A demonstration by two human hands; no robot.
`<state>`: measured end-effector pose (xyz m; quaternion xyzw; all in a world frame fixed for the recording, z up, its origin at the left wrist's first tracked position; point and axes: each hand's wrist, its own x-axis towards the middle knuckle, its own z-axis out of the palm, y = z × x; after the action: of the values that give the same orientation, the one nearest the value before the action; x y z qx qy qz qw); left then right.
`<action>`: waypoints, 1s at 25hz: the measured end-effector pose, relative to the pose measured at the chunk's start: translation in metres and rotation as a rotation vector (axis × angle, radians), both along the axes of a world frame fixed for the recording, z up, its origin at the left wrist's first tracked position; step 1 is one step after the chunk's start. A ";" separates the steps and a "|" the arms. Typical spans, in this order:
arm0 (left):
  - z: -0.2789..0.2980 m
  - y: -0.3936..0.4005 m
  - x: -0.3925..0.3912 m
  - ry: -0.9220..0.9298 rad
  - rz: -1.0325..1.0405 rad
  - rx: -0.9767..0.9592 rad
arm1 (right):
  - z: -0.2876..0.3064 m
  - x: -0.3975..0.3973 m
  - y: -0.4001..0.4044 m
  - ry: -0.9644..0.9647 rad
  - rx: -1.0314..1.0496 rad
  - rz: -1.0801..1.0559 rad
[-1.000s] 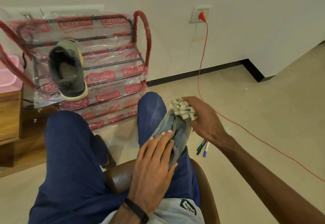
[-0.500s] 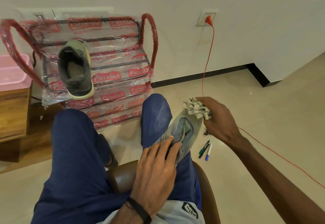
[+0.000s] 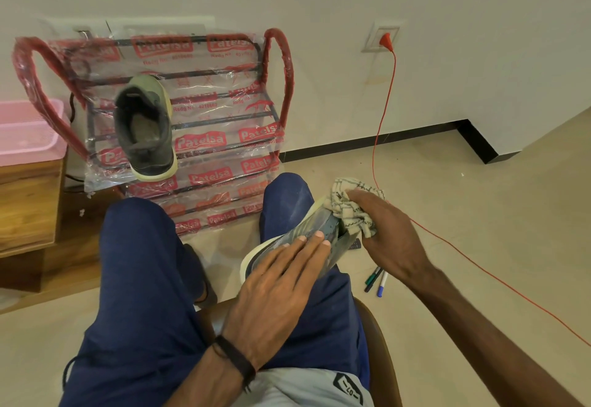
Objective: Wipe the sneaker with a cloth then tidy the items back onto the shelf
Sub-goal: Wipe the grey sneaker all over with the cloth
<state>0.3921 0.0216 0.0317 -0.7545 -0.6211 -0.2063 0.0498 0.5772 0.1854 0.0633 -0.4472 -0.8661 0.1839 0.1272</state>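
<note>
A grey sneaker (image 3: 316, 230) with a pale sole lies on my right thigh. My left hand (image 3: 281, 282) lies over its side with straight fingers, holding it down. My right hand (image 3: 390, 234) grips a bunched cream cloth with dark stitching (image 3: 350, 211) against the sneaker's far end. A second grey sneaker (image 3: 145, 128) sits on the plastic-wrapped red shoe rack (image 3: 224, 112) against the wall, its opening facing me.
A red cable (image 3: 383, 112) runs from a wall socket (image 3: 382, 37) across the tiled floor past my right hand. Several pens (image 3: 377, 282) lie on the floor beside the brown chair (image 3: 377, 342). A pink tub (image 3: 25, 131) sits on a wooden cabinet (image 3: 28, 205) at left.
My right hand has slid the cloth a little along the sneaker's far end. The left hand's fingers have spread flatter over the shoe, which has turned slightly. The view has shifted.
</note>
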 end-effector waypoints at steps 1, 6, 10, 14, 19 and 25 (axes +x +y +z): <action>-0.001 -0.002 -0.002 -0.028 0.007 -0.007 | -0.002 0.000 -0.003 0.012 0.002 -0.006; -0.008 -0.005 0.006 -0.026 -0.095 0.101 | 0.005 -0.017 -0.032 0.061 0.005 0.230; -0.007 -0.005 0.011 -0.018 -0.143 0.132 | 0.020 -0.001 -0.024 -0.125 0.052 0.404; -0.009 -0.005 0.014 0.035 -0.176 0.171 | 0.018 0.027 0.015 -0.139 0.049 0.088; -0.008 -0.009 0.011 -0.034 -0.187 0.138 | 0.010 0.011 -0.044 -0.054 0.006 0.322; -0.012 -0.001 0.012 -0.046 -0.221 0.124 | 0.002 0.044 0.005 -0.099 0.096 0.091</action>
<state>0.4039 0.0211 0.0196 -0.8087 -0.5213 -0.2660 0.0592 0.6207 0.1905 0.0657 -0.4092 -0.8985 0.1253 0.0973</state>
